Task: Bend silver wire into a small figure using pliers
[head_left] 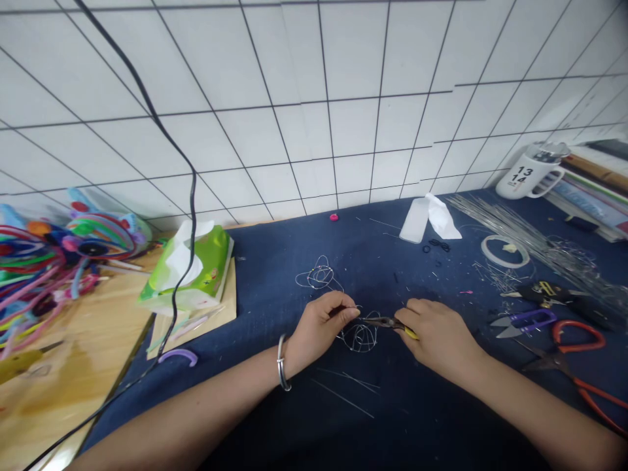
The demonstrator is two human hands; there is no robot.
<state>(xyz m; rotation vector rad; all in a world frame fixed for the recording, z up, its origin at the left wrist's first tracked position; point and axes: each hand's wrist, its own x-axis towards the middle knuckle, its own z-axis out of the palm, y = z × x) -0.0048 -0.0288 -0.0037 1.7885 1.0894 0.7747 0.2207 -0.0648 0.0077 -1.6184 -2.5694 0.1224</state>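
Note:
Between my hands, just above the dark blue cloth (275, 261), is a small rounded wire frame (360, 337) of thin silvery wire. My left hand (321, 330) pinches its upper left edge between thumb and fingertips. A pair of pliers (387, 322) with a yellow handle is gripped in my right hand (434, 330), its jaws pointing left at the frame's top. Whether the jaws clamp the wire is too small to tell. Behind my left hand lies a second bent wire shape (320, 275). Several loose straight wires (350, 386) rest in front of the frame.
At right lie red-handled scissors (564, 363), purple snips (523, 322), a wire bundle (510, 226) and a tape ring (505, 252). A white mug (527, 171) stands by the wall. On the left are a green tissue pack (196, 261), a hanging black cable (192, 196) and colourful crafts (93, 235).

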